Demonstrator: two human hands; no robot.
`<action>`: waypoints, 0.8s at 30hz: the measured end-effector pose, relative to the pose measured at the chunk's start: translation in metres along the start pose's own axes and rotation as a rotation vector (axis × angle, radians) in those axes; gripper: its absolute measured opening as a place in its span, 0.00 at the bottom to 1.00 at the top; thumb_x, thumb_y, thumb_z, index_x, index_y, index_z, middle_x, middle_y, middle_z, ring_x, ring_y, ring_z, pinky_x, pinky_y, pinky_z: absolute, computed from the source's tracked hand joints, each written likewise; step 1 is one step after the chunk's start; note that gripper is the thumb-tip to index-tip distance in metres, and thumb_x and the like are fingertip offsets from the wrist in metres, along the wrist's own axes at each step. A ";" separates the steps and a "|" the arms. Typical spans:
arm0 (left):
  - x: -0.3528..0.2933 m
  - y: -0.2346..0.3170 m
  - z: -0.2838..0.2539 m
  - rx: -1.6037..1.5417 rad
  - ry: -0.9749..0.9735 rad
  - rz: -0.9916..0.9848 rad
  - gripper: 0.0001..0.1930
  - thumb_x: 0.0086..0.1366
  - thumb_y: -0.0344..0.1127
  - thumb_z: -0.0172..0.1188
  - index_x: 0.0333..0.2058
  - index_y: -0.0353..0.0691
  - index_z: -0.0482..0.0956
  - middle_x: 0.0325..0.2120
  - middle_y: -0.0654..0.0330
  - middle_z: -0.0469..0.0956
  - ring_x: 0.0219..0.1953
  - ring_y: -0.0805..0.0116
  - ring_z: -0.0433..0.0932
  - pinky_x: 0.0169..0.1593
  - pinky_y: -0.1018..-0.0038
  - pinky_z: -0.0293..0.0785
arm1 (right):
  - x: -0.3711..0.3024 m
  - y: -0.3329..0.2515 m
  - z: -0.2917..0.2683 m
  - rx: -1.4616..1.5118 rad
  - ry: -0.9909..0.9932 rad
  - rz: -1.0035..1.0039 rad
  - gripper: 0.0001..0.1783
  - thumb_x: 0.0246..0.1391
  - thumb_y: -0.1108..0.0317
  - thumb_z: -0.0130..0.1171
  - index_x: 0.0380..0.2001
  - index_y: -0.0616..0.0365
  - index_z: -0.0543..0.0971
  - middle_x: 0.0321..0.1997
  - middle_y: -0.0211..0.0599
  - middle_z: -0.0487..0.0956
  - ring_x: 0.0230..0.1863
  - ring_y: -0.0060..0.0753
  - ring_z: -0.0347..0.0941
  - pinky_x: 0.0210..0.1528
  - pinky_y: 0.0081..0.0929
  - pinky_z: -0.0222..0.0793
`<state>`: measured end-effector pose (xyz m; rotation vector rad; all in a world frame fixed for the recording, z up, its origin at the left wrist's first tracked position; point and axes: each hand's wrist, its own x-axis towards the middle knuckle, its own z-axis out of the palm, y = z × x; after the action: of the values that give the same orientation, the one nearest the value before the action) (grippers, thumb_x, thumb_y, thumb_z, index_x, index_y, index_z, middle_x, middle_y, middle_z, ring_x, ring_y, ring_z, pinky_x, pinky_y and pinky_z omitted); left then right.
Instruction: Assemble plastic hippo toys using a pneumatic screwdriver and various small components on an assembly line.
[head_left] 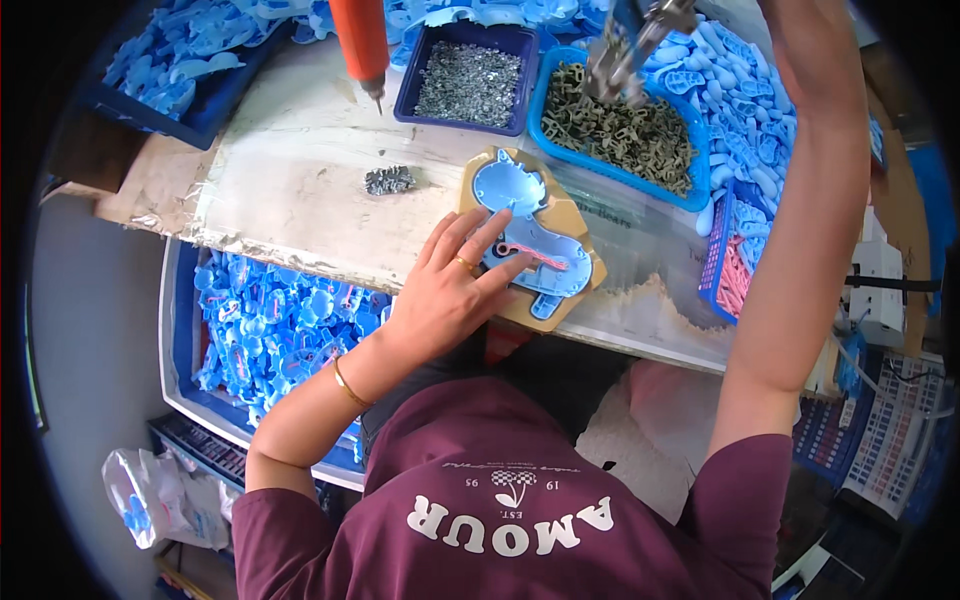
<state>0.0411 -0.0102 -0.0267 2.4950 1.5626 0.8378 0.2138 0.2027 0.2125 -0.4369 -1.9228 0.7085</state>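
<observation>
The left hand [450,295] lies on 1 blue plastic shell [540,232], its grip released and fingers spread. The shell sits in 1 tan block [570,222] at the front edge of the desk [290,165]. The right hand is out of view; I cannot tell its grip. 2 trays, 1 dark blue [460,124] and 1 light blue [625,181], stand behind. Desk surface surrounds 1 metal pile [388,180].

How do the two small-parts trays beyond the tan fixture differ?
Colour: the left tray is navy, the right tray bright blue.
Size: the right tray looks larger than the left tray.
Contents: the left tray holds silver pieces, the right tray dull olive-brown pieces.
Both hold many loose pieces.
</observation>
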 end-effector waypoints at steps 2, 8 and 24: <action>-0.004 0.001 -0.001 0.011 -0.023 -0.039 0.26 0.59 0.41 0.69 0.57 0.57 0.77 0.67 0.53 0.64 0.67 0.50 0.63 0.70 0.51 0.61 | -0.012 -0.015 0.013 0.009 -0.092 0.213 0.33 0.60 0.55 0.65 0.60 0.67 0.71 0.32 0.22 0.74 0.32 0.12 0.70 0.36 0.16 0.65; -0.009 -0.005 0.001 0.071 -0.079 -0.051 0.26 0.62 0.47 0.66 0.59 0.58 0.76 0.68 0.53 0.63 0.68 0.51 0.62 0.71 0.51 0.59 | -0.057 -0.045 0.085 0.386 0.148 0.241 0.38 0.47 0.71 0.59 0.63 0.71 0.63 0.28 0.37 0.77 0.26 0.23 0.73 0.32 0.19 0.71; -0.005 -0.004 0.009 0.056 -0.069 -0.024 0.25 0.62 0.47 0.66 0.58 0.58 0.77 0.64 0.53 0.67 0.68 0.51 0.62 0.70 0.50 0.60 | -0.071 0.024 0.093 1.288 -0.036 -0.278 0.38 0.48 0.73 0.60 0.62 0.72 0.60 0.23 0.35 0.75 0.19 0.24 0.72 0.24 0.20 0.69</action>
<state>0.0408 -0.0111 -0.0377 2.5085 1.6118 0.7060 0.1606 0.1533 0.1172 0.6303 -1.1589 1.5428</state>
